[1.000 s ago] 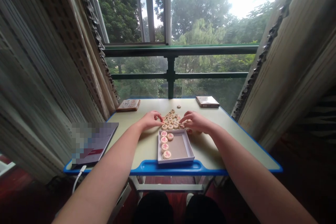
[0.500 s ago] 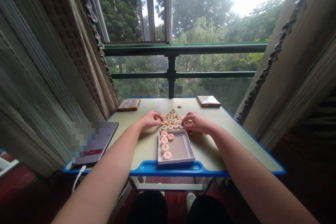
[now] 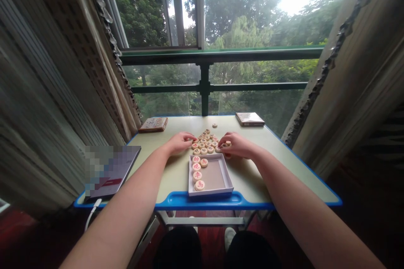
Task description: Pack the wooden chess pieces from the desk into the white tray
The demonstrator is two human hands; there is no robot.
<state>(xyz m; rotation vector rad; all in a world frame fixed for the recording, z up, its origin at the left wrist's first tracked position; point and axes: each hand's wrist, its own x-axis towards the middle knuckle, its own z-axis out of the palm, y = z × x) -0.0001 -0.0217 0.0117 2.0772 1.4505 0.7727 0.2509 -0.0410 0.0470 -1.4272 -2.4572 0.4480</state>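
Round, pale xiangqi pieces (image 3: 203, 151), marked with red or black characters, cluster between the left hand (image 3: 179, 142) and right hand (image 3: 236, 144). Both are half open, fingertips at the cluster's edges; I cannot tell whether either grips a piece. Nearer than the hands, a white box (image 3: 215, 175) holds red-marked pieces (image 3: 197, 175).

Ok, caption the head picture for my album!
Left hand and right hand at round marked pieces beyond a white box.

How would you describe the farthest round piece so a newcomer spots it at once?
On the pale, blue-edged table find the cluster of round pieces between the left hand and right hand. Past it, near the table's window-side edge, lies the farthest piece. A gap sets it apart from the cluster, whose pieces sit packed together.
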